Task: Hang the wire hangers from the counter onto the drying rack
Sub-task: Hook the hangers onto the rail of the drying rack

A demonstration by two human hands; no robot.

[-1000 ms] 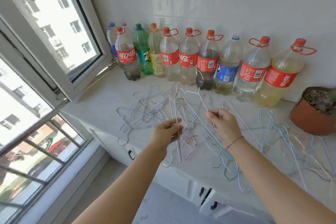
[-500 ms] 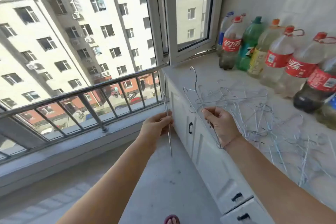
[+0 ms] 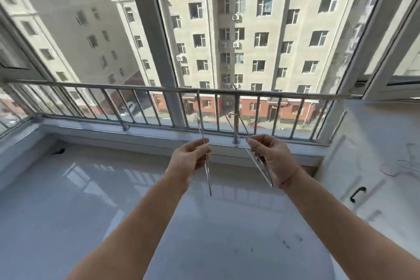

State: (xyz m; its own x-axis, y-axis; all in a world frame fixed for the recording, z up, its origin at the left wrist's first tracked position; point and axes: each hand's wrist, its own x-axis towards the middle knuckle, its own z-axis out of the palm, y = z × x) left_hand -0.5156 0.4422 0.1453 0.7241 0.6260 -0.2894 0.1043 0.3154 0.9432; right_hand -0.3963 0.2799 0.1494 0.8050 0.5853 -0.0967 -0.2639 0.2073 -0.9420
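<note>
No readable text, labels, brands or numbers anywhere in view.

Both arms stretched out toward the window railing [image 3: 159, 91]: left hand [image 3: 189, 157] pinches one wire hanger [image 3: 208, 175], right hand [image 3: 272, 161] grips another hanger [image 3: 261, 169], both hanging edge-on over the pale floor [image 3: 79, 200].

Forearms [image 3: 141, 223] bare to frame edge; left hand [image 3: 191, 158] & right hand [image 3: 273, 161] bare too. Thin cord bracelet [image 3: 292, 175] round wrist just behind right hand, colour unclear.

Beyond the left hand [image 3: 189, 157], a metal railing [image 3: 113, 88] fronts tall windows [image 3: 272, 29]; white cabinets [image 3: 363, 177] stand right of the right hand [image 3: 272, 159].
</note>
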